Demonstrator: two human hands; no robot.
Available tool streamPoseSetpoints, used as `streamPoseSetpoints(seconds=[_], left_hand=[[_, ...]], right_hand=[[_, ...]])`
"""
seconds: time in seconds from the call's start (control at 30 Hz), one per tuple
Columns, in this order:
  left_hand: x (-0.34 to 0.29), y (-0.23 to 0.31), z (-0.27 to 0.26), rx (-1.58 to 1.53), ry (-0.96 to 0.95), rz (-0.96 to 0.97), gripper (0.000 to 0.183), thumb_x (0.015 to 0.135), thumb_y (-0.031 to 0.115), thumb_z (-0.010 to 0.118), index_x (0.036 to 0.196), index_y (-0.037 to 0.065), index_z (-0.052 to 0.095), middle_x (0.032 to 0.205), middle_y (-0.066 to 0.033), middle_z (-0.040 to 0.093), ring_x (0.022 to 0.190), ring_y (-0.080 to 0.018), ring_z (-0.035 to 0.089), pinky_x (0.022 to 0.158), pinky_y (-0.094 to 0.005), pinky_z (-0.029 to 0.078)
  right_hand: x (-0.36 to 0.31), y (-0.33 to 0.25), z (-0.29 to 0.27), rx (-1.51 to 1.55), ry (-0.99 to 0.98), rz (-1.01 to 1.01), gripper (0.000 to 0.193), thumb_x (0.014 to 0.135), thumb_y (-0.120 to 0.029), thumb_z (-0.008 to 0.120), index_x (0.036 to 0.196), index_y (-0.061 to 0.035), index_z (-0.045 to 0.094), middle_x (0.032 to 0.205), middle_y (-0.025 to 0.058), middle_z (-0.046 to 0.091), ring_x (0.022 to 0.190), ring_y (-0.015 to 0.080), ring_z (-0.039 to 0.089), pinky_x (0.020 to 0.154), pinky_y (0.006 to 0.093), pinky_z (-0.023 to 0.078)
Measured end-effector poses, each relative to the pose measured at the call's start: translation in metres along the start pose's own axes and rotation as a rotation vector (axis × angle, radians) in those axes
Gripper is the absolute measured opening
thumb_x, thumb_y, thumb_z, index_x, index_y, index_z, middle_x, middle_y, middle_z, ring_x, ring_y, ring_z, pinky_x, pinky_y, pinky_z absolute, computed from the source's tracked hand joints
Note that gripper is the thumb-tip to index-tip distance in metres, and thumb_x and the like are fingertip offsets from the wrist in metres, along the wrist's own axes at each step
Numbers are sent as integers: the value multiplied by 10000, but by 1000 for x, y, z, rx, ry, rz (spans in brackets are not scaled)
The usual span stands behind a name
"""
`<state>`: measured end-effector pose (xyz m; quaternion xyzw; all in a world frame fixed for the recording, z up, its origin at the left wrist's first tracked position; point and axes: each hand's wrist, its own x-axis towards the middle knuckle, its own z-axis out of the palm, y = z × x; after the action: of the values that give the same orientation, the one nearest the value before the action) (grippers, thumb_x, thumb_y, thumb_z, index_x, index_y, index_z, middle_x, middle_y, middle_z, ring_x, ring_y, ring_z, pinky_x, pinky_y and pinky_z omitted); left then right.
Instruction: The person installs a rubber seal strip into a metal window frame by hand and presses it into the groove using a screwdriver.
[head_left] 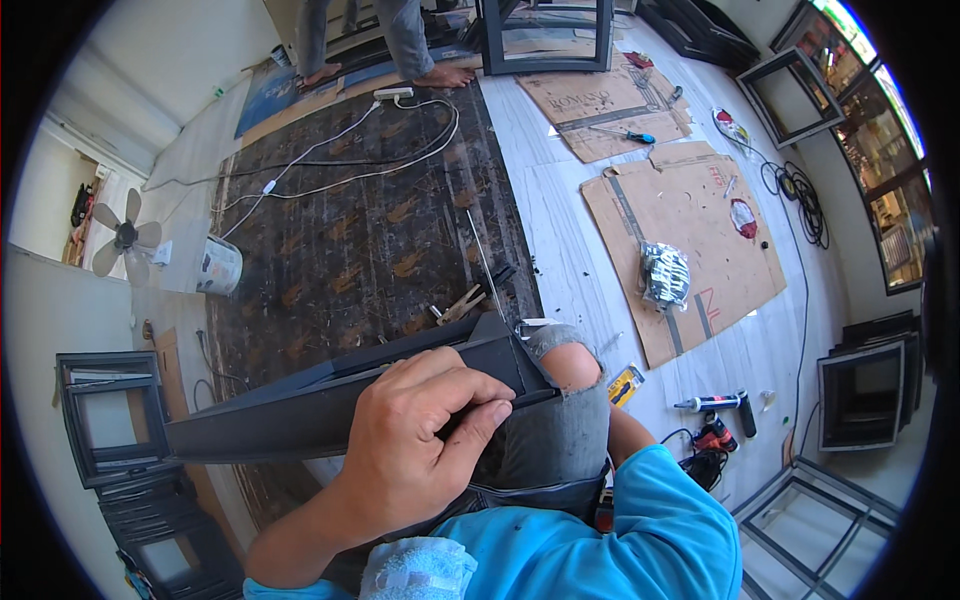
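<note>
A long dark grey metal frame (290, 425) lies across my lap, its mitred corner (510, 365) against my knee in torn grey jeans. My left hand (415, 430) is closed on top of the frame near this corner, thumb and index fingertips pressed together. Whatever is pinched between them is hidden or too thin to make out. My right forearm (627, 437) reaches down beside my leg, and the hand itself is hidden behind the knee. Just beyond the corner, a thin rod (485, 258) slants up near a clamp-like tool (460, 304) on the floor.
Flattened cardboard (620, 250) carries a plastic-wrapped bundle (665, 277) and a screwdriver (635, 137). A sealant gun (715, 402) and a red drill (715, 435) lie right. Cables (345, 165) cross the dark mat; another person's bare feet (445, 76) stand beyond. Frames (860, 395) lean at both sides.
</note>
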<state>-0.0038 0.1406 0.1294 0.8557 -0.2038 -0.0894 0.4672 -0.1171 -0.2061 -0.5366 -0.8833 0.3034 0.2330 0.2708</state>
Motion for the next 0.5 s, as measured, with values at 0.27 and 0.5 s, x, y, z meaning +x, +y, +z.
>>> streamPoseSetpoints(seconds=[0.27,0.5], left_hand=[[6,-4,-4,60,5,203,203,774,70,861,955,30,776,808,-82,684,708,-201,614,648,-312,470],[4,1,11,204,14,177,256,732,82,887,949,24,763,826,-93,675,724,-231,630,646,-345,492]], right_hand=[[29,23,6,127,257,33,474,933,-377,635,1281,-73,530,993,257,683,946,447,683,888,533,535],[-117,-122,-249,706,-119,-89,523,842,-49,642,1329,-116,464,937,117,593,849,187,609,725,331,523]])
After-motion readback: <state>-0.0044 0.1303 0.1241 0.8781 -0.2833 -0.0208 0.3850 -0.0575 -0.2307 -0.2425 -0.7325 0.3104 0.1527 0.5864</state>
